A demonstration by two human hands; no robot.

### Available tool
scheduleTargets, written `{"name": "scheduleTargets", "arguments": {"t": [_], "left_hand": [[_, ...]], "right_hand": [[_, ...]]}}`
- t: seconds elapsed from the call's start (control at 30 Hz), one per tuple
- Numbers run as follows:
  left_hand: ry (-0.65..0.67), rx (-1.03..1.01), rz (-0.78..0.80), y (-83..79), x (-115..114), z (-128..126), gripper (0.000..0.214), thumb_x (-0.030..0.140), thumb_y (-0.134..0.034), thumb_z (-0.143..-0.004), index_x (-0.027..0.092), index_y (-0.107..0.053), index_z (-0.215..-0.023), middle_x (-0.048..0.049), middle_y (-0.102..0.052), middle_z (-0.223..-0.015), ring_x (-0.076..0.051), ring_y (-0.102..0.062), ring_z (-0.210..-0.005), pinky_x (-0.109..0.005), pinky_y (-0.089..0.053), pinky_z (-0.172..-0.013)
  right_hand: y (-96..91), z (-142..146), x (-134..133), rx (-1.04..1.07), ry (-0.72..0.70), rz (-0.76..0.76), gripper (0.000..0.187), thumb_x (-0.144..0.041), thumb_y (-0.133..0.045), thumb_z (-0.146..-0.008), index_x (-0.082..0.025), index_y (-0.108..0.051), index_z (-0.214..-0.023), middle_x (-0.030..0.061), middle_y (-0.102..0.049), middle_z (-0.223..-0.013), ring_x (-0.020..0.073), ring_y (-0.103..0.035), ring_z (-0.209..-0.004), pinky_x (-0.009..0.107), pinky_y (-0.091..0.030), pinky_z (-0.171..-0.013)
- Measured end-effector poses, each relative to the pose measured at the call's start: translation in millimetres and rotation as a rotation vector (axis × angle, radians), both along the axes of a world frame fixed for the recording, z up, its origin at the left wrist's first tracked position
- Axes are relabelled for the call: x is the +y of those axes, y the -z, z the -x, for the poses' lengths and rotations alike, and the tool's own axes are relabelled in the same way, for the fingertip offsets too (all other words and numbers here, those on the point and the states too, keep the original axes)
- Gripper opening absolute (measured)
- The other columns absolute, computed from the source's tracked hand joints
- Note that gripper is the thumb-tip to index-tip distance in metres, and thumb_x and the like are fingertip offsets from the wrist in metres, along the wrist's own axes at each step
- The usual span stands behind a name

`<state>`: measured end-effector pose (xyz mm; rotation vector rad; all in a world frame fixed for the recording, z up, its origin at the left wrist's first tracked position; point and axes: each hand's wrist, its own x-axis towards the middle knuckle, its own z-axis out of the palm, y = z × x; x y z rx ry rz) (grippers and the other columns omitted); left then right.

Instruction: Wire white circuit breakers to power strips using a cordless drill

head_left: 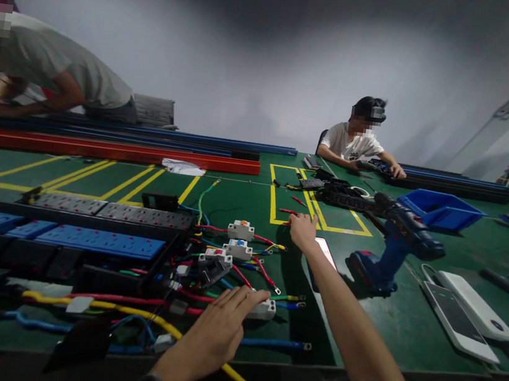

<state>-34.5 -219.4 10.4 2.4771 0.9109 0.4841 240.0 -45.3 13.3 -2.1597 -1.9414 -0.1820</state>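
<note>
My right hand [303,229] reaches far over the green table, its fingertips closed on a short red wire [286,223]. Two similar red wire pieces, one of them [299,201], lie just beyond it. My left hand [218,323] rests with its fingers stretched out over a white circuit breaker [264,309] and partly hides it. Above that hand, several more breakers, including one with an orange switch [240,230], sit in a column with coloured wires and ring lugs. To their left lie the black and blue socket strips [107,242].
A blue cordless drill [392,246] stands right of my right arm, with a phone [325,256] beside it. Further right are white power banks [473,307] and a blue bin [439,208]. Orange profiles [109,150] lie at the back left. Co-workers work across the table.
</note>
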Motion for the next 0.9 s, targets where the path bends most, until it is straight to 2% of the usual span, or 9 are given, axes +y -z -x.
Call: {"name": "scheduleTargets", "arguments": {"t": [0.1,0.2,0.33,0.37,0.47,0.57,0.63,0.73,0.9], "left_hand": [[0.019,-0.056,0.029,0.5,1,1,0.082,-0.007,-0.039,-0.071,0.033,-0.032,-0.143,0.0001,-0.047,-0.139,-0.018,-0.044,-0.126,-0.038,-0.035,-0.111],[0.012,-0.097,0.050,-0.7,0,0,0.077,-0.005,-0.041,-0.075,0.034,-0.033,-0.141,0.0018,-0.047,-0.139,-0.017,-0.045,-0.126,-0.037,-0.036,-0.111],[0.001,-0.101,0.091,-1.6,0,-1,0.067,-0.001,-0.043,-0.083,0.036,-0.036,-0.138,0.0031,-0.051,-0.135,-0.018,-0.048,-0.121,-0.038,-0.038,-0.108],[0.002,-0.100,0.102,-1.2,0,0,0.065,-0.001,-0.043,-0.084,0.036,-0.036,-0.137,0.0033,-0.051,-0.134,-0.018,-0.048,-0.120,-0.038,-0.039,-0.107],[0.001,-0.109,0.134,0.6,0,2,0.063,0.000,-0.045,-0.085,0.036,-0.037,-0.136,0.0032,-0.051,-0.134,-0.019,-0.047,-0.121,-0.039,-0.038,-0.107],[-0.012,-0.140,0.177,0.8,-2,5,0.058,0.003,-0.047,-0.086,0.036,-0.039,-0.134,0.0023,-0.052,-0.132,-0.019,-0.048,-0.119,-0.037,-0.040,-0.105],[-0.024,-0.159,0.209,-0.6,-2,6,0.054,0.005,-0.048,-0.087,0.035,-0.042,-0.131,0.0016,-0.054,-0.128,-0.018,-0.050,-0.116,-0.035,-0.041,-0.102],[-0.040,-0.169,0.249,-3.4,-3,6,0.051,0.005,-0.048,-0.087,0.034,-0.043,-0.128,0.0013,-0.055,-0.125,-0.018,-0.051,-0.114,-0.034,-0.042,-0.100],[-0.032,-0.171,0.260,-6.1,-3,5,0.049,0.004,-0.049,-0.085,0.033,-0.045,-0.126,0.0009,-0.056,-0.123,-0.018,-0.051,-0.114,-0.034,-0.040,-0.101]], "right_hand": [[-11.7,7,-8,0.039,-0.071,-0.071,0.023,-0.020,-0.044,-0.095,-0.013,-0.060,-0.111,0.0115,-0.060,-0.111,0.0223,-0.052,-0.111,0.050,-0.026,-0.109],[-28.6,20,-34,0.112,-0.123,-0.175,0.031,-0.020,-0.032,-0.098,-0.015,-0.055,-0.119,0.0127,-0.057,-0.114,0.0215,-0.052,-0.108,0.041,-0.033,-0.104],[-46.5,38,-109,0.248,-0.191,-0.264,0.033,-0.029,-0.026,-0.101,-0.019,-0.050,-0.123,0.0101,-0.053,-0.116,0.0164,-0.054,-0.100,0.028,-0.043,-0.087],[-48.6,42,-132,0.391,-0.263,-0.270,0.029,-0.030,-0.032,-0.101,-0.020,-0.053,-0.118,0.0082,-0.054,-0.111,0.0155,-0.054,-0.096,0.027,-0.043,-0.084],[-48.1,49,-197,0.712,-0.387,-0.112,0.024,-0.030,-0.038,-0.100,-0.025,-0.055,-0.115,0.0042,-0.055,-0.105,0.0132,-0.054,-0.094,0.025,-0.043,-0.083],[-42.5,53,-239,0.859,-0.395,0.042,0.028,-0.029,-0.037,-0.101,-0.028,-0.055,-0.121,0.0032,-0.055,-0.106,0.0120,-0.054,-0.096,0.024,-0.043,-0.083],[-39.4,54,-253,0.877,-0.385,0.141,0.029,-0.031,-0.036,-0.101,-0.029,-0.056,-0.122,0.0029,-0.054,-0.105,0.0118,-0.054,-0.094,0.024,-0.044,-0.081],[-35.9,54,-257,0.810,-0.353,0.251,0.032,-0.032,-0.034,-0.101,-0.031,-0.057,-0.122,0.0028,-0.054,-0.101,0.0127,-0.054,-0.090,0.026,-0.044,-0.079],[-25.9,50,-250,0.685,-0.326,0.258,0.032,-0.029,-0.035,-0.100,-0.029,-0.059,-0.120,0.0046,-0.054,-0.103,0.0159,-0.053,-0.094,0.030,-0.043,-0.083]]}}
